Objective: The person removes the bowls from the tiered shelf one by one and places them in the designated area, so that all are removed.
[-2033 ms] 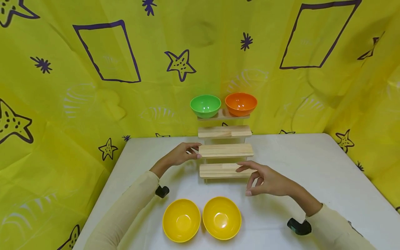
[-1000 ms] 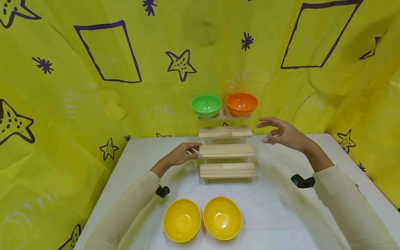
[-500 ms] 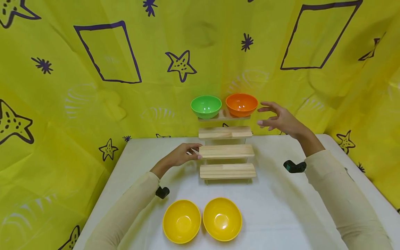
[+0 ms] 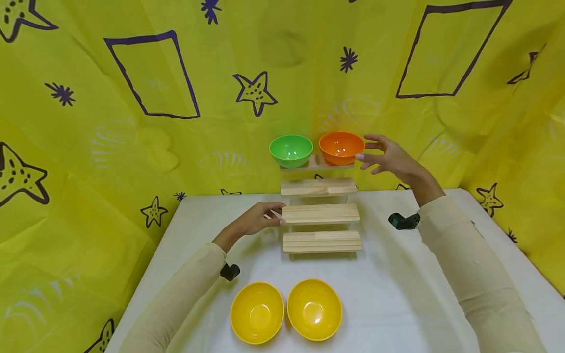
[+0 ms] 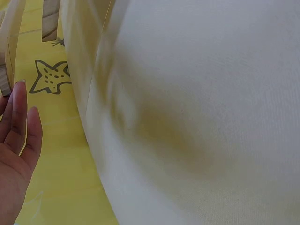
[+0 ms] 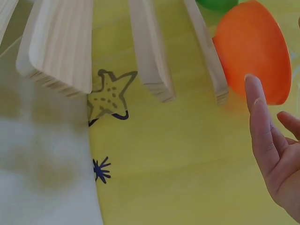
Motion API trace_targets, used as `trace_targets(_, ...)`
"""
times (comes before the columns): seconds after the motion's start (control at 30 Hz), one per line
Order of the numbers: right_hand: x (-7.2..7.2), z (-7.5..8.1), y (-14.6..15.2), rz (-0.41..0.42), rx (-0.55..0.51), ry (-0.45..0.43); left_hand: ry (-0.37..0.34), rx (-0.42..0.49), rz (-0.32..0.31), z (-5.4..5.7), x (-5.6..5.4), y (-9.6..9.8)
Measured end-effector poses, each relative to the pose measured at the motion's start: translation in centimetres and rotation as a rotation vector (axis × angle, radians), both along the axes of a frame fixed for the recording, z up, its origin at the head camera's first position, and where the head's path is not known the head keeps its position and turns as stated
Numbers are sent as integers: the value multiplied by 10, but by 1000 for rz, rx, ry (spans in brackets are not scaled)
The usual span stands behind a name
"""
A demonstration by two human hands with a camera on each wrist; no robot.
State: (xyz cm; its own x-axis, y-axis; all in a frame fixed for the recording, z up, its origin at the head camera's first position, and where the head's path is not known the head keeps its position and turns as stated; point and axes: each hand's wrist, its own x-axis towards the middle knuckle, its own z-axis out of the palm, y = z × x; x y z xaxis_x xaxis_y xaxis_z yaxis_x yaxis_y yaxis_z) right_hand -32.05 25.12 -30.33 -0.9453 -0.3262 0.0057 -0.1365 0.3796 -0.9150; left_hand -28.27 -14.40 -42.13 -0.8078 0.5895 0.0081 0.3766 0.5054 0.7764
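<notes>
My left hand [image 4: 253,218] holds the left end of a step on the wooden tiered stand [image 4: 320,214]. Its thumb and forefinger are at that end; in the left wrist view, fingertips [image 5: 20,86] meet a plank's edge. An orange bowl [image 4: 342,148] and a green bowl [image 4: 291,151] sit side by side on the top step. My right hand [image 4: 393,158] is at the orange bowl's right side, fingers spread and loosely bent. In the right wrist view a fingertip overlaps the orange bowl [image 6: 255,47]; whether it touches cannot be told.
Two yellow bowls, a left one [image 4: 257,314] and a right one [image 4: 314,310], stand on the white table [image 4: 397,294] in front of the stand. A yellow patterned curtain [image 4: 212,162] hangs close behind the top step and along both sides.
My right hand has risen from in front of the lowest step, swung round the stand's right side, and come left to the orange bowl. The left hand and bowls have stayed put.
</notes>
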Motion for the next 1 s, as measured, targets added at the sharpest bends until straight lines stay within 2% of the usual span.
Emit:
trace_targets(0.5,-16,5,-23,20,-4,-56,4,-11,7,0,2,0)
trace_targets(0.77,-19,0,-32,28,-10,-47,7,-8,5,0,2,0)
trace_targets(1.0,-18,-2,-36,-6,-1,-35,13,-9,1,0,1,0)
